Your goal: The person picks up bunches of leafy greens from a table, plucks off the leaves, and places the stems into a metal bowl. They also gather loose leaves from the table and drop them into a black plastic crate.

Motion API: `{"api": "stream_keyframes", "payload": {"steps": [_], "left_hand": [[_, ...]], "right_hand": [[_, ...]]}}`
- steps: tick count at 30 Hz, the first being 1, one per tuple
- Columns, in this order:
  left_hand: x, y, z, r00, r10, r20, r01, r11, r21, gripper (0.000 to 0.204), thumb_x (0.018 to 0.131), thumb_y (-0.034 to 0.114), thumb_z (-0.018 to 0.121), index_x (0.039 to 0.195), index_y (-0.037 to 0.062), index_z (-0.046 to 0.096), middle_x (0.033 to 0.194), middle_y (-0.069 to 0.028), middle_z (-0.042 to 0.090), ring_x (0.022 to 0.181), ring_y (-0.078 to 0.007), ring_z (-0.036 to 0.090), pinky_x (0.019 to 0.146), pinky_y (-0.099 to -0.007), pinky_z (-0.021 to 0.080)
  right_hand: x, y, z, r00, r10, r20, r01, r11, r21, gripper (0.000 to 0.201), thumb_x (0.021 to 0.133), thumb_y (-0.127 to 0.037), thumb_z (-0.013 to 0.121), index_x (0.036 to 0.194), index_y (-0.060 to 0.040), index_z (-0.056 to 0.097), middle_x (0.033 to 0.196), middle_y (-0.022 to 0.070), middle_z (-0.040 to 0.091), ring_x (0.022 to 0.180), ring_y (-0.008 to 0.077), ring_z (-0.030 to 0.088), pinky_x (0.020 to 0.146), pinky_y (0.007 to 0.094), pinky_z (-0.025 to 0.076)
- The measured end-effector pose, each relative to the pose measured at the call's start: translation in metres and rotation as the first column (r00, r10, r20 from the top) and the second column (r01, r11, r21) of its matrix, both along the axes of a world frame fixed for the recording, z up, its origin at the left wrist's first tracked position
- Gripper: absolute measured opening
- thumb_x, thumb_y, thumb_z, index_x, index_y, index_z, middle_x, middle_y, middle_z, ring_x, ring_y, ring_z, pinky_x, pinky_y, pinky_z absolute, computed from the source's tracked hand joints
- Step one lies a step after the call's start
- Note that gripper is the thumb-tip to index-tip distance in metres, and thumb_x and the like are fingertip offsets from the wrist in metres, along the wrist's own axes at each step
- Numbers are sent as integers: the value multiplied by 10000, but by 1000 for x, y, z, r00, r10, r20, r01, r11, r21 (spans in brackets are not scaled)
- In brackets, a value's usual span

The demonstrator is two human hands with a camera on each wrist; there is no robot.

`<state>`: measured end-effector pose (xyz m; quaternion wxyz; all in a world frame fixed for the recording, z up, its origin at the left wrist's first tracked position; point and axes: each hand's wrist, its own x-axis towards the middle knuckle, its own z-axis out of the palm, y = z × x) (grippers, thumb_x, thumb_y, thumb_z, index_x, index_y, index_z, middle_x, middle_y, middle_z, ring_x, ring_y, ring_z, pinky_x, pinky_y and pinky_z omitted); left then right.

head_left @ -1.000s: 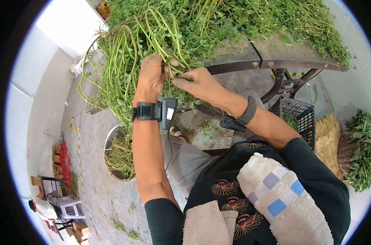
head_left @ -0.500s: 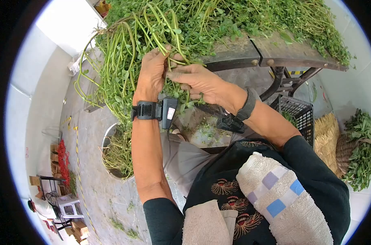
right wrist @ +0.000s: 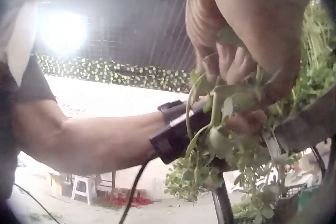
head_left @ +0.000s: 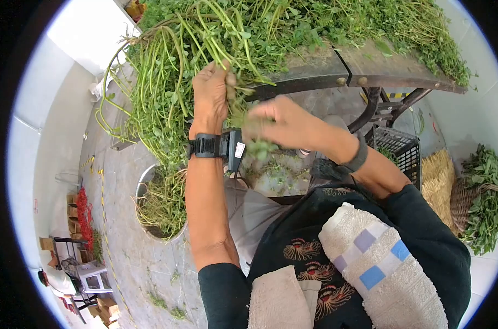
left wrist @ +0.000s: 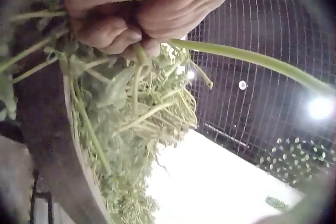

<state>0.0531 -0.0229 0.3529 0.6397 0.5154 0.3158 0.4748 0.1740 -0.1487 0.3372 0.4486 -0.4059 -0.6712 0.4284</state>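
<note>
My left hand (head_left: 210, 90) grips several long, thick green stems (head_left: 221, 41) with small rounded leaves, like purslane, at the table's front edge. In the left wrist view its fingers curl round a stem (left wrist: 247, 58), whose long end juts out to the right. Lower and to the right, my right hand (head_left: 287, 123) is blurred by motion. The right wrist view shows its bent fingers pinching leafy sprigs (right wrist: 218, 140) that hang below them. A large heap of the same greens (head_left: 315, 24) covers the table beyond both hands.
The dark wooden table edge (head_left: 309, 68) runs just past the hands. A metal bucket (head_left: 141, 193) of stems stands on the floor at left. To the right are a black crate (head_left: 408, 159), straw (head_left: 438, 181) and a wicker basket (head_left: 462, 205). Leaf scraps (head_left: 279, 178) litter the floor between my legs.
My right hand has come away from the left hand, downward, with leafy sprigs in its fingers. My left hand has shifted slightly right and keeps its grip on the stems.
</note>
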Motion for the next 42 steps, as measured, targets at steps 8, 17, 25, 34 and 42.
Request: {"api": "stream_keyframes", "payload": {"steps": [8, 17, 25, 34, 42], "left_hand": [[17, 1, -42, 850, 419, -320, -106, 731, 674, 209, 885, 112, 518, 1046, -22, 516, 676, -74, 591, 545, -161, 540, 492, -296, 442], [-19, -81, -72, 951, 240, -196, -128, 881, 455, 323, 906, 134, 490, 1187, -25, 493, 819, -16, 616, 686, -73, 536, 590, -199, 420], [-48, -105, -54, 989, 98, -108, -90, 994, 69, 301, 914, 262, 529, 973, -13, 635, 708, 5, 596, 573, -57, 467, 506, -203, 368], [-43, -107, -84, 727, 572, -380, -176, 690, 702, 291, 848, 145, 599, 600, 8, 535, 519, -86, 466, 456, -189, 430, 454, -305, 359], [-38, -87, -135, 461, 776, -431, 152, 410, 899, 250, 811, 196, 629, 625, 58, 536, 568, -92, 522, 495, -289, 493, 457, -361, 382]], "right_hand": [[29, -21, 57, 996, -1, -92, -13, 988, -155, 269, 875, -288, 586, 860, -35, 679, 706, -26, 599, 601, 25, 486, 499, 190, 370], [17, 18, 13, 996, -4, -84, -6, 993, -115, 328, 889, -314, 544, 771, -26, 649, 678, -2, 594, 647, 62, 500, 567, 223, 399], [-1, 10, -23, 975, 63, 211, -69, 997, 21, 377, 851, -351, 567, 718, -4, 633, 514, 90, 456, 500, 128, 404, 485, 324, 356], [-12, -16, -31, 883, -41, 467, -70, 973, 218, 371, 835, -301, 589, 682, 30, 518, 562, 183, 440, 474, 280, 388, 487, 356, 349], [39, -78, 4, 961, 91, 260, -128, 983, 129, 244, 826, -221, 581, 730, 3, 591, 609, 120, 564, 545, 224, 555, 527, 332, 412]]}}
